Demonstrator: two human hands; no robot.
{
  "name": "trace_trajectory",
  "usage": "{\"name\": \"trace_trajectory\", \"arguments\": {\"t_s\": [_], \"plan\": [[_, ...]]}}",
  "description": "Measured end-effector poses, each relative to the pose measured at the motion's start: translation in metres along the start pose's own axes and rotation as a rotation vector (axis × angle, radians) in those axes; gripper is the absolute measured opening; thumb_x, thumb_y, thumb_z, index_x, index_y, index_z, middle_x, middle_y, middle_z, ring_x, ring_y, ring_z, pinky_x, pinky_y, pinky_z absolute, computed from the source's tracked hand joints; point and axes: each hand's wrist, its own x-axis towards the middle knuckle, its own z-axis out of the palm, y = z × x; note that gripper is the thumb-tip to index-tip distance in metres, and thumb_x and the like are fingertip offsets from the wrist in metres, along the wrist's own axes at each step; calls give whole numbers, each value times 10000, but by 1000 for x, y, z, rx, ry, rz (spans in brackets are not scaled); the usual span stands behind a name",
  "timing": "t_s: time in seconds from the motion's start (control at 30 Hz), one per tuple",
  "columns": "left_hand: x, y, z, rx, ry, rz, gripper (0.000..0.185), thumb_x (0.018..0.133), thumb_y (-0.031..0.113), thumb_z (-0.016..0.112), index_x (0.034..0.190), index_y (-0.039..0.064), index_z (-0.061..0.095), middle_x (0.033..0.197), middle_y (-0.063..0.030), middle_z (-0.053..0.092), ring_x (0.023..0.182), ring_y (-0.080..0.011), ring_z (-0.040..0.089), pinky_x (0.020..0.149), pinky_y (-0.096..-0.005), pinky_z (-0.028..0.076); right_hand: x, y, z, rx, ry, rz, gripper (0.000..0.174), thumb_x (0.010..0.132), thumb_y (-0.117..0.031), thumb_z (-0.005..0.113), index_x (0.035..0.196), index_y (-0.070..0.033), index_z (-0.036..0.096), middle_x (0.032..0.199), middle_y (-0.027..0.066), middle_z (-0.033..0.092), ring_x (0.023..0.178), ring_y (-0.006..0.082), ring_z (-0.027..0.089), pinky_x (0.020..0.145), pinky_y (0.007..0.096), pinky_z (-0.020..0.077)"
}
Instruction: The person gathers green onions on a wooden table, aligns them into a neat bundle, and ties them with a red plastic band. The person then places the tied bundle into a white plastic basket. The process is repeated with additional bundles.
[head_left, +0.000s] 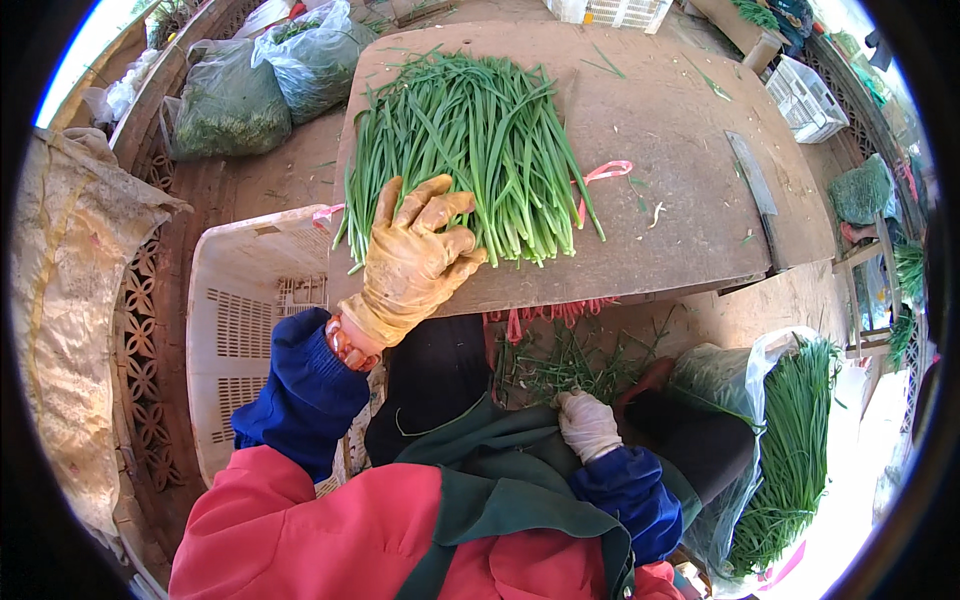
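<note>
A broad pile of green garlic chives (480, 150) lies on a wooden board table, cut ends towards me. My left hand (412, 255), in a yellowish rubber glove, rests at the pile's near left edge with fingers spread and bent. A pink tie (609, 170) emerges from under the pile on both sides. My right hand (589, 425), in a thin whitish glove, is low over my lap against the dark green apron (517, 442). Its fingers are curled, and whether they grip the cloth is unclear.
A knife (752, 176) lies on the table (675, 225) at right. Left of my knees stands a white plastic crate (240, 247). A clear bag of chives (787, 450) stands at right. Pink ties (555, 313) hang below the table edge. Filled bags (232, 101) sit back left.
</note>
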Motion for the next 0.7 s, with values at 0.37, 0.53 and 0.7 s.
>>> {"name": "trace_trajectory", "arguments": {"t_s": [0.37,0.53,0.7], "plan": [[47,-26,-23,-241,83,150,190,791,176,815,904,116,674,1052,-49,709,955,-243,673,823,-389,544,20,-61,-109,572,725,-361,322,767,145,589,1011,-50,668,885,143,708,759,298,700,671,370,573],[89,-40,-1,-223,-187,327,313,900,220,698,1200,136,666,1285,-101,645,1249,-300,574,1070,-434,447,74,-113,-163,124,945,-513,385,751,-1,718,1111,-133,686,933,44,632,809,267,625,648,384,536],[90,-65,46,-244,-462,199,495,985,235,567,1475,195,510,1523,-134,480,1444,-346,385,1219,-460,261,125,-104,-163,-182,854,-319,267,779,-140,730,1045,-159,726,907,49,640,818,291,617,667,420,538]]}}
